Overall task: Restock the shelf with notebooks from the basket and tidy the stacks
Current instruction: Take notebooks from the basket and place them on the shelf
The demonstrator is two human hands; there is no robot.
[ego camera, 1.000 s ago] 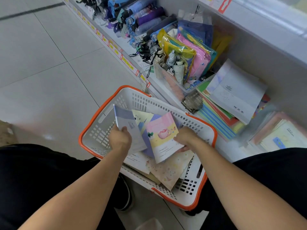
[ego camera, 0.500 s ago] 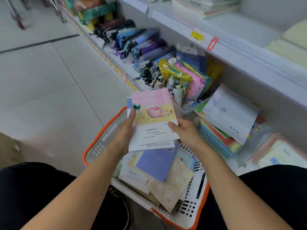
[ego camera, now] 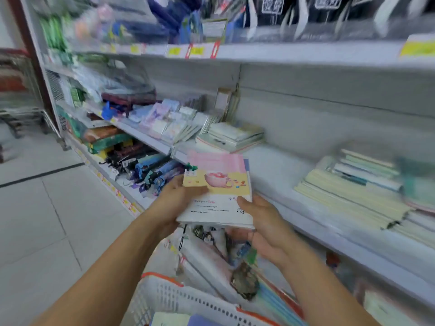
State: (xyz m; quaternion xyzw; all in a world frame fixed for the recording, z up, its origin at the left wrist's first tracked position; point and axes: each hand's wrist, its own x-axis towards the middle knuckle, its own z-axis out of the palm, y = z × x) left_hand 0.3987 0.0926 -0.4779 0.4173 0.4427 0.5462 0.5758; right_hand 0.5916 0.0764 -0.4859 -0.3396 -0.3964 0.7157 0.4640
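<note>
Both hands hold a small pile of notebooks (ego camera: 217, 184) whose top cover is pink and yellow with a teacup. My left hand (ego camera: 174, 198) grips its left edge and my right hand (ego camera: 261, 222) supports its lower right corner. The pile hovers in front of the middle shelf (ego camera: 282, 170), level with its front edge. On that shelf lies a notebook stack (ego camera: 231, 136) to the left and a larger, fanned stack (ego camera: 353, 191) to the right. The white basket with an orange rim (ego camera: 179, 300) sits below my arms, with more notebooks (ego camera: 179, 320) inside.
Folded umbrellas (ego camera: 150, 170) and pouches fill the bottom shelf at left. Packaged stationery (ego camera: 169, 121) lies on the middle shelf's left part. An upper shelf with yellow price tags (ego camera: 195, 51) runs overhead. Tiled floor (ego camera: 47, 208) lies to the left.
Both hands lifted the notebook pile out of the basket and raised it to the middle shelf. My view swung up from the basket to the shelves.
</note>
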